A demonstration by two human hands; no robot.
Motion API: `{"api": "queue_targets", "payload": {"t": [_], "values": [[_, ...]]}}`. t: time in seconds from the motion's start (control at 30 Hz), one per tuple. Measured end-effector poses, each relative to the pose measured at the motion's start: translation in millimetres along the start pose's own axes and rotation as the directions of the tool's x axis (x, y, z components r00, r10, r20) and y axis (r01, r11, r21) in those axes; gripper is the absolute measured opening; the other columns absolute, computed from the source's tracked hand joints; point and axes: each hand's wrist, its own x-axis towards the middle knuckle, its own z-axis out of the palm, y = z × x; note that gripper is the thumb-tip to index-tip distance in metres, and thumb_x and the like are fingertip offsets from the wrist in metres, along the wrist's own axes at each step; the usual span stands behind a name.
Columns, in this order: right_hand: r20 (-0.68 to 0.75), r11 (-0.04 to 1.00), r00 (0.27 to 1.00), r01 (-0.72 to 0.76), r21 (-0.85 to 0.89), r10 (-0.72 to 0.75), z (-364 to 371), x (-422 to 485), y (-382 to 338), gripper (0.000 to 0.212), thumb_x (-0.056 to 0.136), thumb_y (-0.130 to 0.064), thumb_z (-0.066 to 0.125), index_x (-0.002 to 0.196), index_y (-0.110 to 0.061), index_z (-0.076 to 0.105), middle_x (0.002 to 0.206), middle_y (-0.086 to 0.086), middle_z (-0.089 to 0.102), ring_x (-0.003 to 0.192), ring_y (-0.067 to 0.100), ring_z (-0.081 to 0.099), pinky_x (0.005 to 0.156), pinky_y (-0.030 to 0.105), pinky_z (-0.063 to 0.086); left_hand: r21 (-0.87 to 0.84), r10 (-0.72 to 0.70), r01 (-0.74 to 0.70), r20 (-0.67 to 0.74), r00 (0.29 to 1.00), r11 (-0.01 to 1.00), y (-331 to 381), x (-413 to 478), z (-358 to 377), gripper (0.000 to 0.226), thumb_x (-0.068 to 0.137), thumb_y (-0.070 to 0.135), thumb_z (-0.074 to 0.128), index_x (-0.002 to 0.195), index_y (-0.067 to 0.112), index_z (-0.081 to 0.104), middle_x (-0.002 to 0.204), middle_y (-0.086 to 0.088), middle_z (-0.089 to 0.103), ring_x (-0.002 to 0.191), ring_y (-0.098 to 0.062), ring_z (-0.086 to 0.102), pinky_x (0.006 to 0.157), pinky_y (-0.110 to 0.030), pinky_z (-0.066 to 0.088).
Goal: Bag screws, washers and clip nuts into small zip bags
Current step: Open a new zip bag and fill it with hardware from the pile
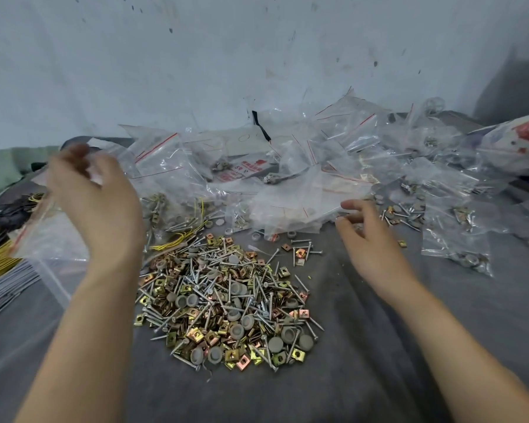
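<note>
A heap of loose screws, grey washers and gold clip nuts [223, 303] lies on the grey cloth in front of me. My left hand [95, 206] is raised at the left and blurred. Its fingers hold a clear small zip bag [34, 230] with a red strip, which hangs down to the left of the hand. My right hand [370, 239] reaches toward the near edge of a pile of clear zip bags [297, 190]. Its thumb and forefinger are slightly apart at the edge of the plastic, with nothing gripped between them.
Filled zip bags [458, 239] lie to the right, with scattered screws and nuts [303, 251] near them. Yellow wire ties [0, 261] and a stack of flat packets [6, 291] sit at the left edge. A white wall stands behind.
</note>
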Motion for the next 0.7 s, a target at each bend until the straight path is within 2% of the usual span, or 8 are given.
{"api": "queue_targets", "payload": {"t": [0.07, 0.13, 0.2, 0.27, 0.33, 0.43, 0.57, 0.7], "values": [[0.003, 1.0, 1.0, -0.02, -0.02, 0.02, 0.6, 0.3, 0.6, 0.027, 0.101, -0.027, 0.053, 0.128, -0.03, 0.051, 0.105, -0.02, 0.056, 0.087, 0.005, 0.057, 0.087, 0.036, 0.045, -0.017, 0.0, 0.002, 0.163, 0.987, 1.0, 2.9, -16.6, 12.1, 0.03, 0.095, 0.026, 0.047, 0.123, 0.015, 0.053, 0.117, -0.004, 0.06, 0.103, -0.008, 0.057, 0.092, -0.02, 0.046], [0.009, 0.999, 0.999, -0.038, -0.036, 0.039, 0.8, 1.2, 1.0, 0.028, 0.101, -0.028, 0.052, 0.13, -0.029, 0.052, 0.104, -0.022, 0.055, 0.091, 0.004, 0.057, 0.089, 0.036, 0.045, 0.06, -0.038, 0.015, 0.405, 0.914, 0.998, 6.6, -41.6, 27.1, 0.029, 0.098, 0.022, 0.05, 0.125, 0.014, 0.055, 0.104, 0.009, 0.06, 0.088, 0.009, 0.054, 0.078, -0.009, 0.043], [0.017, 0.998, 0.998, -0.054, -0.035, 0.055, 1.1, 2.3, 1.7, 0.028, 0.102, -0.028, 0.051, 0.13, -0.029, 0.052, 0.104, -0.022, 0.054, 0.094, 0.002, 0.055, 0.087, 0.034, 0.043, 0.167, -0.086, -0.027, 0.636, 0.767, 0.986, 3.0, -62.7, 39.0, 0.03, 0.1, 0.024, 0.05, 0.129, 0.018, 0.055, 0.103, 0.014, 0.059, 0.09, 0.008, 0.054, 0.075, -0.014, 0.044], [0.023, 0.997, 0.997, -0.073, -0.023, 0.074, 1.0, 3.6, 3.4, 0.026, 0.102, -0.027, 0.051, 0.128, -0.03, 0.052, 0.105, -0.021, 0.055, 0.096, 0.005, 0.056, 0.085, 0.031, 0.039, 0.22, -0.094, -0.126, 0.773, 0.627, 0.967, -3.1, -81.1, 49.3, 0.03, 0.101, 0.028, 0.048, 0.13, 0.021, 0.056, 0.117, 0.007, 0.061, 0.106, -0.008, 0.059, 0.088, -0.03, 0.052], [0.025, 0.996, 0.995, -0.093, -0.005, 0.093, -0.1, 5.2, 5.4, 0.024, 0.102, -0.027, 0.051, 0.125, -0.031, 0.053, 0.105, -0.02, 0.055, 0.099, 0.011, 0.056, 0.084, 0.03, 0.039, 0.251, -0.075, -0.265, 0.842, 0.533, 0.931, -7.1, -97.0, 63.2, 0.03, 0.102, 0.031, 0.047, 0.128, 0.025, 0.059, 0.134, -0.001, 0.055, 0.125, -0.02, 0.05, 0.107, -0.043, 0.042], [0.016, 0.992, 0.993, -0.12, 0.042, 0.119, -1.9, 9.6, 7.9, 0.021, 0.102, -0.027, 0.051, 0.122, -0.031, 0.054, 0.104, -0.019, 0.055, 0.1, 0.012, 0.056, 0.082, 0.03, 0.04, 0.295, -0.063, -0.45, 0.884, 0.462, 0.843, -9.7, -113.6, 85.0, 0.034, 0.102, 0.04, 0.042, 0.13, 0.032, 0.06, 0.154, -0.005, 0.036, 0.144, -0.029, 0.025, 0.118, -0.048, 0.022], [-0.012, 0.987, 0.99, -0.137, 0.089, 0.139, -3.6, 14.7, 11.7, 0.02, 0.101, -0.026, 0.052, 0.12, -0.03, 0.056, 0.103, -0.017, 0.056, 0.095, 0.009, 0.057, 0.077, 0.028, 0.041, 0.366, -0.154, -0.572, 0.911, 0.384, 0.734, -13.4, -134.5, 107.9, 0.044, 0.104, 0.049, 0.028, 0.14, 0.035, 0.049, 0.165, -0.004, 0.008, 0.151, -0.032, -0.001, 0.12, -0.052, -0.001], [-0.016, 0.987, 0.99, -0.138, 0.084, 0.14, -7.6, 17.2, 17.3, 0.016, 0.1, -0.029, 0.053, 0.115, -0.037, 0.054, 0.102, -0.02, 0.057, 0.088, -0.002, 0.055, 0.069, 0.022, 0.04, 0.435, -0.225, -0.601, 0.891, 0.394, 0.67, -12.7, -147.5, 124.1, 0.049, 0.105, 0.046, 0.022, 0.14, 0.025, 0.05, 0.165, -0.006, 0.011, 0.151, -0.037, -0.003, 0.117, -0.058, -0.009]]}}
